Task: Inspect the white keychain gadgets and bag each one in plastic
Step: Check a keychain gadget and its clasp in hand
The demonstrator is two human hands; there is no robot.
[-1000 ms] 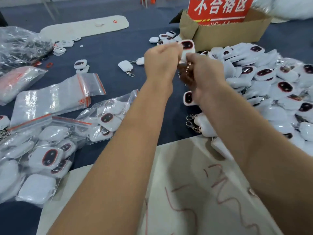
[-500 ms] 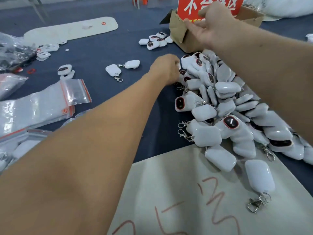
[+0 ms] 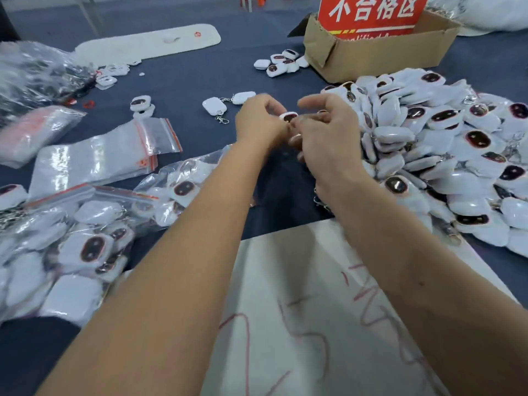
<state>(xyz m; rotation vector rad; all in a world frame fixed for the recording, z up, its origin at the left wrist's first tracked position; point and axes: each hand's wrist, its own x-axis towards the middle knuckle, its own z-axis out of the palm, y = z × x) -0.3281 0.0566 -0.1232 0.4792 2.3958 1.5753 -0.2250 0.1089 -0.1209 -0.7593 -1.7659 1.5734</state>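
Both hands meet over the dark blue cloth of the bench [image 3: 183, 81], just left of the big heap of gadgets [image 3: 445, 155]. The left hand [image 3: 261, 122] has its fingers curled and pinches one small white gadget [image 3: 289, 116], a rounded plastic piece with a dark glossy oval window on its upper face. The right hand [image 3: 328, 138] touches the same gadget from the other side with bent fingers; its forefinger is lifted and stretched above. How firmly this hand grips I cannot tell, because of blur.

The heap is made of many smooth, shiny white shells, pebble-like in shape, some showing the dark oval with a reddish rim, and thin metal clips between them. Behind the heap stands a brown cardboard box [image 3: 380, 52] with a red sign [image 3: 371, 15] in it, printed with white characters. Far left of the heap lie flat clear plastic bags [image 3: 94, 161] with red zip strips, and nearer to the person a pile of bagged gadgets [image 3: 85, 241], crinkled and reflecting light. In front of the heap, under the forearms, lies a pale matte sheet [image 3: 285, 310] with rough red scribbles.
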